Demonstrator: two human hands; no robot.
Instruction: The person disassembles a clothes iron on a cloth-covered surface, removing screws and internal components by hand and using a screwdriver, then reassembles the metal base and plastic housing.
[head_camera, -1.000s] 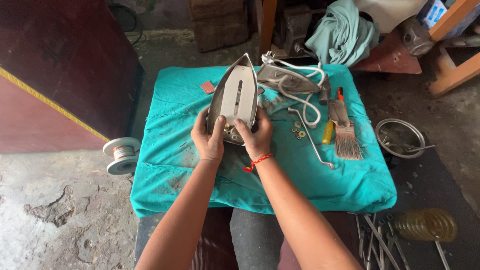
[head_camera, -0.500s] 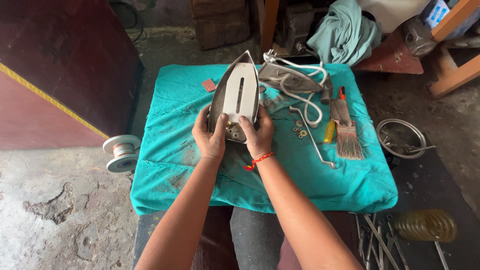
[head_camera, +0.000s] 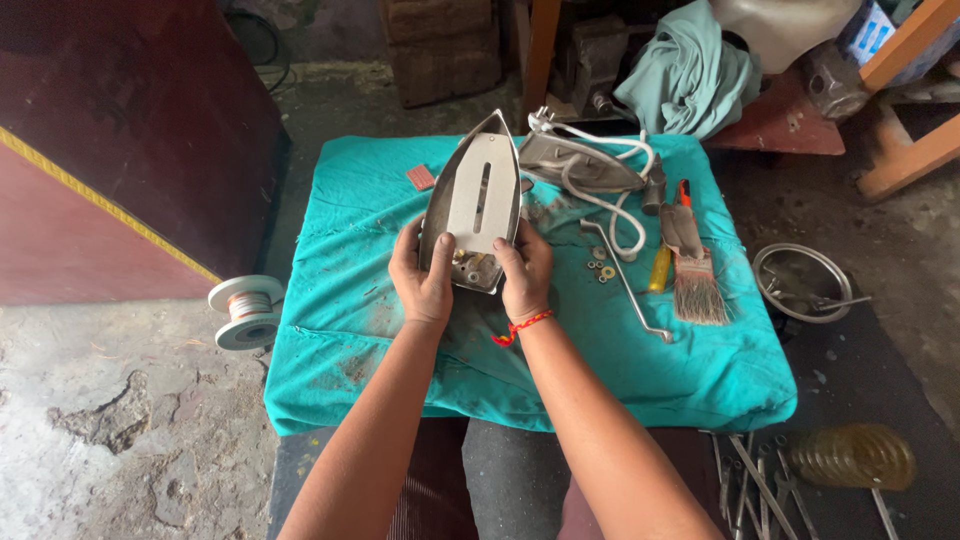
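Metal iron plate held up between my two hands, over the teal cloth.

Compared with a moment ago almost nothing moved: I still grip the iron soleplate (head_camera: 473, 205) at its wide end, left hand (head_camera: 423, 280) and right hand (head_camera: 522, 272) closed on its sides, thumbs on top, so I am still inspecting it. Beyond lie washers (head_camera: 600, 270), a bent metal rod (head_camera: 628, 285), a paintbrush (head_camera: 692, 272) and the iron's cover with white cord (head_camera: 590, 165) on the teal cloth (head_camera: 340, 300).
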